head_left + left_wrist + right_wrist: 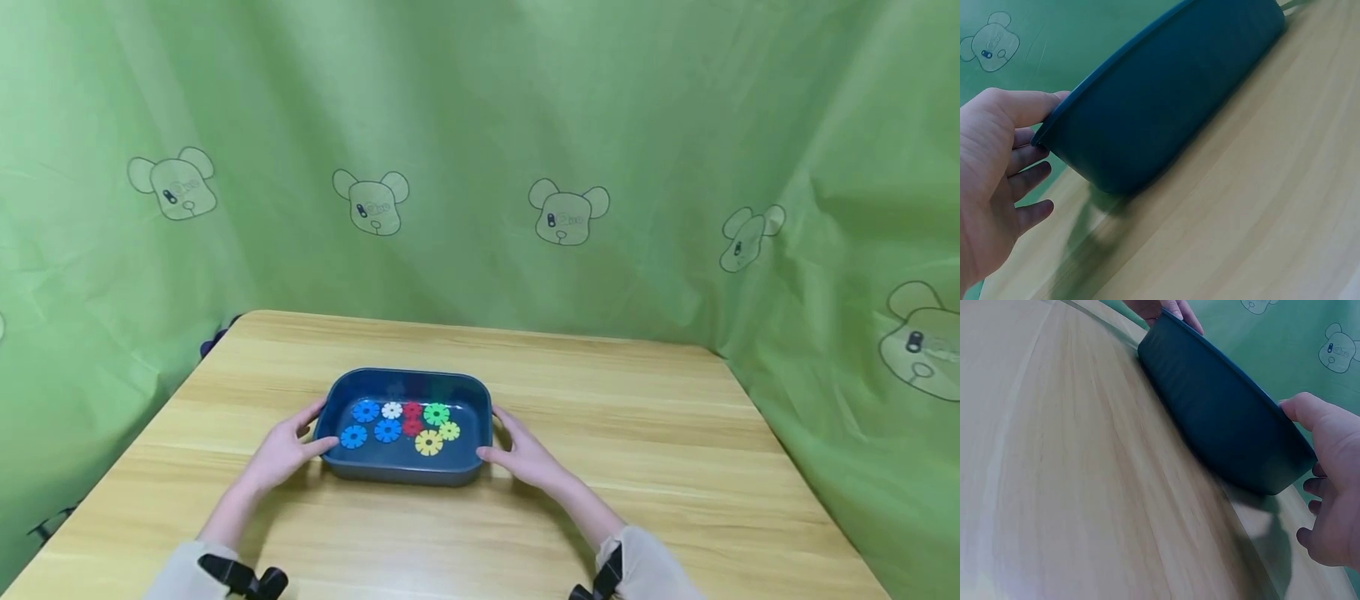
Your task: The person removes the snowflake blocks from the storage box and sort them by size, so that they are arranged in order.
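Since the left hand (283, 454) and right hand (527, 458) pinch the dark blue tub (401, 476) at its nine and three o'clock rims, toward ten o'clock from the middle of the worktop (637, 467), hands rising unevenly could tip it and slide its flower-like discs (412, 427) together.
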A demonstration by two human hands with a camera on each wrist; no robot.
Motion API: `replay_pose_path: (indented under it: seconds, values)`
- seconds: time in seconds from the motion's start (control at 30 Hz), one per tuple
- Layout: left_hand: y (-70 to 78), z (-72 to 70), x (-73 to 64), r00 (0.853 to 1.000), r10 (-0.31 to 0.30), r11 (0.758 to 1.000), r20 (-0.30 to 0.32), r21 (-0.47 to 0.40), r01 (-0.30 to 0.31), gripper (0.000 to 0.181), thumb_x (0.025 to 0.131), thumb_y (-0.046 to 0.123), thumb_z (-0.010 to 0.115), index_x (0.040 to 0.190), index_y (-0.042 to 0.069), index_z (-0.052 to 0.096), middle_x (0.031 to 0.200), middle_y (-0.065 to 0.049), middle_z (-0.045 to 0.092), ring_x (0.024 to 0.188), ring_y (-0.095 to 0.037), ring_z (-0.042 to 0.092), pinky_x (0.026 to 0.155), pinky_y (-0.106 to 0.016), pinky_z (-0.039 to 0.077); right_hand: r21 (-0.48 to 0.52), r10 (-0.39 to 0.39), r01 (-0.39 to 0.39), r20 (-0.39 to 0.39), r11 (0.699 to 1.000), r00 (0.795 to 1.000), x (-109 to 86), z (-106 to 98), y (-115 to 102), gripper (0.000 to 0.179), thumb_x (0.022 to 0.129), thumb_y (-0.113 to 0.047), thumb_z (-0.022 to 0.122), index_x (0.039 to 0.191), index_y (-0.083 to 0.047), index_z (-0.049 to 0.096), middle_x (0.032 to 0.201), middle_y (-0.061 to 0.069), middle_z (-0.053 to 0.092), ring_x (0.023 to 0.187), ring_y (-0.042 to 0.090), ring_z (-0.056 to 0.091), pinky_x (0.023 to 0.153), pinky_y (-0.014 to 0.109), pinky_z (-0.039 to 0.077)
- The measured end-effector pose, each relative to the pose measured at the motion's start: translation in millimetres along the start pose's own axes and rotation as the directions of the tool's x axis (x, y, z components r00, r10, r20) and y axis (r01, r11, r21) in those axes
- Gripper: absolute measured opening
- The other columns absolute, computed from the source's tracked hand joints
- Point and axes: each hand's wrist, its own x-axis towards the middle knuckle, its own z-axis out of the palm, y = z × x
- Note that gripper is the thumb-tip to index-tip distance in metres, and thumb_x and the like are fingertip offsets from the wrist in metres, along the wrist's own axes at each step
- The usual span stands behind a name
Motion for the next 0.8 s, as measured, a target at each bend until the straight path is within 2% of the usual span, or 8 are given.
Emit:
replay_pose_path:
  seconds: [0.1,0.23,0.47,0.8]
  values:
    - [-0.9,2.2,-0.2,1.000,-0.022,1.000,0.005,-0.002,0.022,0.073,0.086,0.023,0.067,0.143,-0.002,0.029,0.145,-0.025,0.029,0.127,-0.049,0.030,0.104,-0.054,0.028,-0.001,-0.004,0.004,0.003,1.000,1.000,-3.7,-2.8,0.3,0.074,0.084,-0.026,0.066,0.145,-0.007,0.029,0.148,0.018,0.028,0.135,0.040,0.021,0.103,0.062,0.023]
    - [1.6,4.3,-0.7,0.999,-0.033,0.999,0.012,0.038,0.032,0.075,0.085,0.027,0.067,0.144,0.001,0.029,0.146,-0.024,0.028,0.126,-0.052,0.028,0.102,-0.058,0.028,0.009,-0.005,0.005,0.001,1.000,1.000,-8.4,-5.9,-0.1,0.074,0.084,-0.025,0.066,0.145,-0.007,0.029,0.148,0.018,0.028,0.135,0.040,0.021,0.102,0.063,0.022]
    - [10.6,6.7,-4.7,0.999,-0.027,0.995,0.027,0.097,0.024,0.076,0.084,0.028,0.068,0.143,0.000,0.030,0.143,-0.027,0.030,0.128,-0.050,0.027,0.102,-0.061,0.026,0.013,-0.010,0.010,0.000,1.000,1.000,-15.1,-8.0,1.6,0.074,0.084,-0.023,0.067,0.146,-0.007,0.028,0.148,0.017,0.028,0.136,0.039,0.020,0.103,0.063,0.021]
    - [5.8,9.1,-3.9,0.999,-0.020,0.994,0.030,0.107,0.017,0.077,0.085,0.029,0.067,0.144,0.000,0.027,0.146,-0.026,0.026,0.131,-0.047,0.023,0.103,-0.061,0.022,-0.079,-0.017,0.015,-0.035,0.997,0.999,-17.5,-15.4,2.0,0.077,0.084,-0.031,0.068,0.144,-0.004,0.029,0.147,0.017,0.032,0.134,0.039,0.025,0.104,0.059,0.026]
